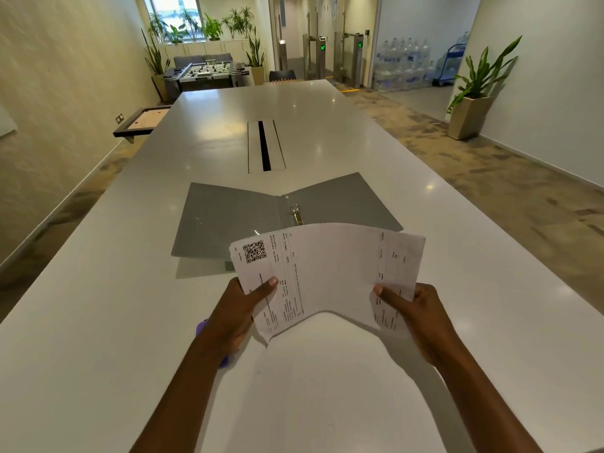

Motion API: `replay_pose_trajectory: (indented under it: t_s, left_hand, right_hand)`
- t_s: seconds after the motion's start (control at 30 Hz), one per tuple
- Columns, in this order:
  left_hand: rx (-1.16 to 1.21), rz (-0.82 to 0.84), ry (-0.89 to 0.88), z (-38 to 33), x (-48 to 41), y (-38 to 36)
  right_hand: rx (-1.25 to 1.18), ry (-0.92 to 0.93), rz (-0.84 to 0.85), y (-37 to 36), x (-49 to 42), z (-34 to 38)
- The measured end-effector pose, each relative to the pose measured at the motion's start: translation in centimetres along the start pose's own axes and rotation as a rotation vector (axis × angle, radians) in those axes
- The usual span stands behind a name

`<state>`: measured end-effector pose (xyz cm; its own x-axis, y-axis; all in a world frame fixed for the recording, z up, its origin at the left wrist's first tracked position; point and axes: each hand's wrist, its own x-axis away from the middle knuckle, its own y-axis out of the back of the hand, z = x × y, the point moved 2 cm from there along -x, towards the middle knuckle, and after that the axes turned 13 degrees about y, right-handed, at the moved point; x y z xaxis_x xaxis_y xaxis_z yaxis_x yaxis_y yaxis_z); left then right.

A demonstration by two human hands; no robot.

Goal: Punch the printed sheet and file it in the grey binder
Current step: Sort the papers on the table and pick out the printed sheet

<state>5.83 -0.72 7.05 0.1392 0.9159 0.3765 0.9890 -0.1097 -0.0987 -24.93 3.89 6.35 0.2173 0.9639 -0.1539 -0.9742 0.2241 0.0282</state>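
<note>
Now pinching the printed sheet (330, 269) at its near corners with left hand (233, 317) and right hand (421, 317), bowing it over the near edge of the open grey binder (228, 217), half-hiding something purple (200, 327), perhaps a punch, under the left wrist.

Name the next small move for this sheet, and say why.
Likely ease the printed sheet forward and down toward the ring of the grey binder. The left hand and right hand pinch its near edge above the table, and the binder lies open just beyond. I cannot see punched holes; if none, punch first.
</note>
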Motion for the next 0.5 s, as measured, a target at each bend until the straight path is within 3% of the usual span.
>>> replay_pose_trajectory:
  t_s: [0.27, 0.5]
  left_hand:
    - [-0.055, -0.166, -0.104, 0.4, 0.3, -1.1]
    - [-0.067, -0.263, -0.116, 2.4, 0.2, -1.6]
  right_hand:
    - [-0.128, 0.034, -0.087, 0.1, 0.5, -1.1]
    - [0.040, 0.078, -0.035, 0.0, 1.0, -3.1]
